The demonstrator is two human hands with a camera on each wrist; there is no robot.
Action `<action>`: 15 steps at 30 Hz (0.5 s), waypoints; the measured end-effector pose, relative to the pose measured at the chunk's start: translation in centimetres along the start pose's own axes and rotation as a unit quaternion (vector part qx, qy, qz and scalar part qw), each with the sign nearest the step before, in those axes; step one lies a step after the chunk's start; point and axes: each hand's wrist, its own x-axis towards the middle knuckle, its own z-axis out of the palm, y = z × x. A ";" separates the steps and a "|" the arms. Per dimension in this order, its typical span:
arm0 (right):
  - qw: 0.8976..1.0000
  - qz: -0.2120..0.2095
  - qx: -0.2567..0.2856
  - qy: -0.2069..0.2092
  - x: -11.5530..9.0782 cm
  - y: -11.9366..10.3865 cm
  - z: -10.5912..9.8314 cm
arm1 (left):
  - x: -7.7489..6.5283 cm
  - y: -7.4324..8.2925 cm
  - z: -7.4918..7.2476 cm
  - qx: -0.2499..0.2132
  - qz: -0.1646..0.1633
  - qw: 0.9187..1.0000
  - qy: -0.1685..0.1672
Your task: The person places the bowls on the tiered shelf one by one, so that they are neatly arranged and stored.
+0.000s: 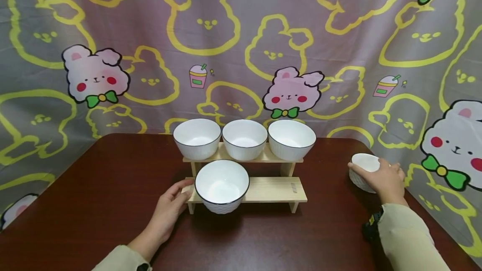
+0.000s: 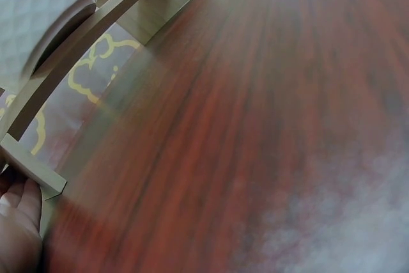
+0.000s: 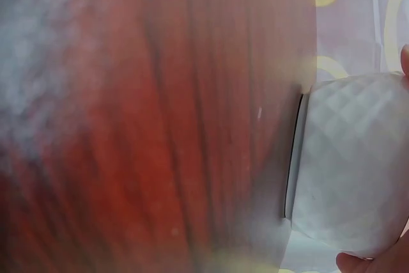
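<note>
At the right side of the table, my right hand (image 1: 388,181) grips a small white bowl (image 1: 359,179), thumb on its near left side and fingers across the far rim. The right wrist view shows the quilted outer wall of this bowl (image 3: 354,164) close to the tabletop, with fingertips at both sides. My left hand (image 1: 171,204) holds the left end of the two-tier wooden stand (image 1: 271,189) at its lower shelf. Fingers (image 2: 22,202) lie against the stand's end in the left wrist view. A white dark-rimmed bowl (image 1: 222,208) sits on the lower shelf's left part.
Three white bowls stand in a row on the upper shelf: left bowl (image 1: 197,149), middle bowl (image 1: 244,152) and right bowl (image 1: 291,152). Beneath everything is a dark reddish wooden table (image 1: 271,241). A patterned curtain (image 1: 233,66) hangs behind and along the sides.
</note>
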 end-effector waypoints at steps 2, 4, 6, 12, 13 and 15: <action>1.000 0.004 -0.004 -0.005 0.0 0.0 0.1 | 0.0 0.0 -0.1 0.001 -0.001 1.000 -0.002; 1.000 0.005 -0.008 -0.005 0.0 0.0 0.1 | 0.0 0.0 -0.1 0.001 -0.002 1.000 -0.001; 1.000 0.002 -0.016 -0.004 0.0 0.1 0.2 | -0.1 -0.1 -0.1 0.000 -0.003 1.000 0.002; 0.997 -0.035 -0.064 0.014 0.1 0.1 0.0 | -0.1 0.0 0.0 0.005 -0.003 1.000 0.000; 0.997 -0.038 -0.065 0.015 0.1 0.1 -0.1 | -0.1 0.0 0.0 0.007 -0.002 1.000 0.000; 0.997 -0.040 -0.062 0.016 0.1 0.2 -0.1 | 0.0 0.1 0.0 0.007 -0.002 1.000 0.000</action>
